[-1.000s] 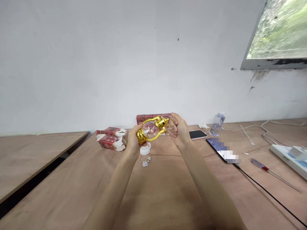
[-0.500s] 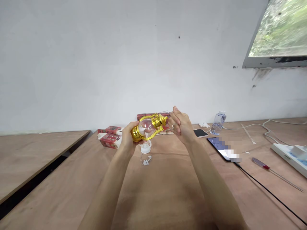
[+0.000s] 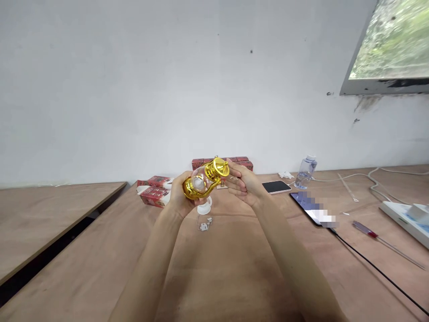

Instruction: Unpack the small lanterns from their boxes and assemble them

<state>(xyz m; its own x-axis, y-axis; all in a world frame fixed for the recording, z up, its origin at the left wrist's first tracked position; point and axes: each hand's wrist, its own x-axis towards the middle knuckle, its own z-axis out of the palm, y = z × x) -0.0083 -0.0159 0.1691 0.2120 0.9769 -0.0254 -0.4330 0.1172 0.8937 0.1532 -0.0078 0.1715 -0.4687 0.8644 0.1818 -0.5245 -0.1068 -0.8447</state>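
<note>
A small gold lantern [image 3: 219, 167] with a clear globe is held tilted above the table, its gold cap up and to the right. My left hand [image 3: 180, 196] is wrapped round its gold base. By the cap is my right hand [image 3: 246, 184], its fingers stretched out and apart; I cannot tell whether the fingertips touch the lantern. On the table below sits a white plastic piece [image 3: 204, 206], partly hidden by the lantern and left hand. Several small white parts with thin wire [image 3: 203, 225] lie just in front of it.
Red printed boxes [image 3: 154, 196] lie at the left, and more red boxes [image 3: 246, 164] stand by the wall. To the right are two phones [image 3: 276, 187], a water bottle [image 3: 305, 172], a screwdriver [image 3: 370, 232], cables and a white power strip [image 3: 404, 221]. A gap runs beside the table's left edge.
My right hand has opened from its curled grip on the lantern's thin wire and dropped slightly. The lantern has turned, bringing the top of its cap into view.
</note>
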